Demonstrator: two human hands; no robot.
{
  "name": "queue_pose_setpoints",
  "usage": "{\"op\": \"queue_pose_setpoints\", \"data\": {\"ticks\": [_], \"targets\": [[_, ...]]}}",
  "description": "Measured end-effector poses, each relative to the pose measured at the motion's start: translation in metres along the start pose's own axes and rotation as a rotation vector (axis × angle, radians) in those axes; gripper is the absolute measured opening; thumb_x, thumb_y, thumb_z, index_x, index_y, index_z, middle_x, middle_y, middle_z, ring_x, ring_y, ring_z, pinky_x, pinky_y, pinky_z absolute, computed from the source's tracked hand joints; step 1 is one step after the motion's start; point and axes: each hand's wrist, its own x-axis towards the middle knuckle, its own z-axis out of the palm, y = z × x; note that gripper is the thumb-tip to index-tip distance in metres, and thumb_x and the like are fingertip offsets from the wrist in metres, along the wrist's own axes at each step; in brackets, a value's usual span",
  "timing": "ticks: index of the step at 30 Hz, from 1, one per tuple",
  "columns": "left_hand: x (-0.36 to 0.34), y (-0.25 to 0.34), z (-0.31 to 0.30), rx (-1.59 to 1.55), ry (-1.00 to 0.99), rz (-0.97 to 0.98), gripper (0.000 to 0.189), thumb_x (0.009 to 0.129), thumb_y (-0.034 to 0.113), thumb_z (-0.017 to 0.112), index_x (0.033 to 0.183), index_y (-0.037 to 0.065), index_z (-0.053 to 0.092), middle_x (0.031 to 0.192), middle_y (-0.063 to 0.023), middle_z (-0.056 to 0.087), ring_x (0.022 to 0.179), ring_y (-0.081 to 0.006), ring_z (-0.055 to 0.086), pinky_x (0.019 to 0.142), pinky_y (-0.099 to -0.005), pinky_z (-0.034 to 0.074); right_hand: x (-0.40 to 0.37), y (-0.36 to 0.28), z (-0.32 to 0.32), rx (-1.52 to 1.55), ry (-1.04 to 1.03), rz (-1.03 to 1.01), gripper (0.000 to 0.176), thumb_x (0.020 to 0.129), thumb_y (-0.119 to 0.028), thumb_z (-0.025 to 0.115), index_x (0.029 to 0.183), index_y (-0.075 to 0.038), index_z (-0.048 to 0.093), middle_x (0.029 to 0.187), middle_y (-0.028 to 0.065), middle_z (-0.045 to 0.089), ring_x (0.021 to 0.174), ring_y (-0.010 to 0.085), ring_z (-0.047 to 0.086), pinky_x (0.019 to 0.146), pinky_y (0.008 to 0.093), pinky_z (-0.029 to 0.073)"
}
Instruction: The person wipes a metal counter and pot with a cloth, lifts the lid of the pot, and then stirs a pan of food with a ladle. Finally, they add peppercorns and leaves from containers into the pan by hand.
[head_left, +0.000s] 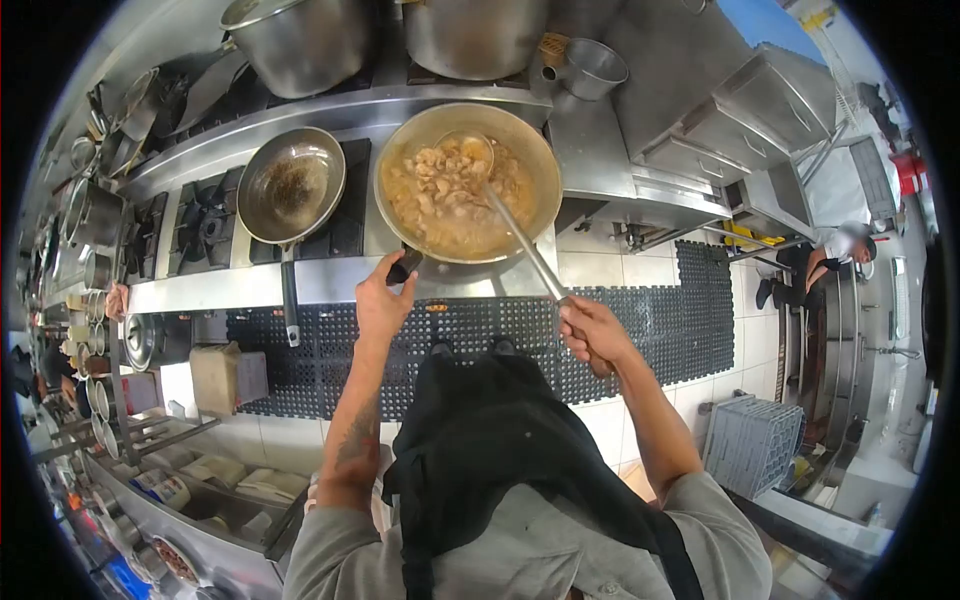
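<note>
A wide metal pan [550, 165] on the stove holds chunks of food in brown, bubbly liquid. My right hand [590, 333] grips the long handle of a metal ladle [525, 240], whose round head lies in the food near the pan's far side. Fingers of my left hand [383, 305] are closed around a short black handle [404, 266] at the pan's near left edge; the handle points toward me, and I cannot make out how it joins the pan. Left of the pan, a frying pan [292, 185] with a dark-stained bottom rests on a burner.
Large stockpots [305, 45] stand along the back. Open burners [205, 222] lie at left. A metal pot [592, 70] sits at back right. Black rubber matting [640, 325] covers the floor. A grey crate [752, 440] and a co-worker [835, 255] are at right.
</note>
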Motion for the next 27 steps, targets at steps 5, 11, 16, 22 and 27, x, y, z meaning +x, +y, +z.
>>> {"op": "queue_pose_setpoints", "data": {"ticks": [5, 11, 16, 22, 27], "targets": [[0.001, 0.0, -0.001, -0.012, -0.036, -0.035, 0.039, 0.08, 0.013, 0.076, 0.117, 0.005, 0.066, 0.091, -0.0181, 0.073, 0.085, -0.0312, 0.072, 0.078, -0.0368, 0.056, -0.049, -0.014, 0.009, -0.571, 0.169, -0.137, 0.04, 0.097, -0.02, 0.059, 0.134, -0.005, 0.052, 0.07, 0.0062, 0.056, 0.053, 0.0129, 0.054, 0.047, 0.0286, 0.046], [-0.001, 0.007, -0.005, -0.015, -0.009, -0.044, 0.041, 0.079, 0.013, 0.077, 0.117, 0.004, 0.065, 0.086, -0.017, 0.072, 0.077, -0.0331, 0.071, 0.074, -0.0385, 0.056, -0.027, -0.021, 0.025, -0.895, 0.435, -0.34, 0.054, 0.09, -0.015, 0.062, 0.139, -0.005, 0.045, 0.094, 0.0257, 0.067, 0.086, 0.0436, 0.065, 0.079, 0.0463, 0.051], [-0.007, -0.015, 0.005, 0.061, 0.099, 0.074, 0.04, 0.077, 0.014, 0.079, 0.114, 0.004, 0.065, 0.088, -0.0166, 0.071, 0.078, -0.0321, 0.07, 0.071, -0.0393, 0.055, 0.043, -0.038, 0.028, -1.085, 0.534, -0.516, 0.053, 0.089, -0.011, 0.06, 0.139, -0.007, 0.046, 0.1, 0.0279, 0.066, 0.095, 0.0462, 0.062, 0.084, 0.052, 0.049], [-0.008, -0.006, 0.001, 0.022, 0.061, -0.037, 0.04, 0.076, 0.015, 0.081, 0.112, 0.004, 0.065, 0.088, -0.0161, 0.071, 0.079, -0.031, 0.07, 0.07, -0.0378, 0.055, 0.048, -0.032, 0.041, -1.338, 0.415, -0.565, 0.054, 0.088, -0.01, 0.059, 0.141, -0.013, 0.049, 0.098, 0.0203, 0.064, 0.088, 0.0415, 0.064, 0.079, 0.0489, 0.053], [-0.01, -0.005, 0.003, 0.004, 0.118, -0.035, 0.041, 0.076, 0.015, 0.082, 0.112, 0.005, 0.066, 0.083, -0.0151, 0.071, 0.073, -0.0306, 0.07, 0.067, -0.0378, 0.055, -0.017, -0.002, 0.026, -1.635, 0.414, -0.439, 0.056, 0.091, -0.009, 0.057, 0.143, -0.028, 0.048, 0.103, 0.0132, 0.061, 0.078, 0.0364, 0.065, 0.07, 0.047, 0.055]]}}
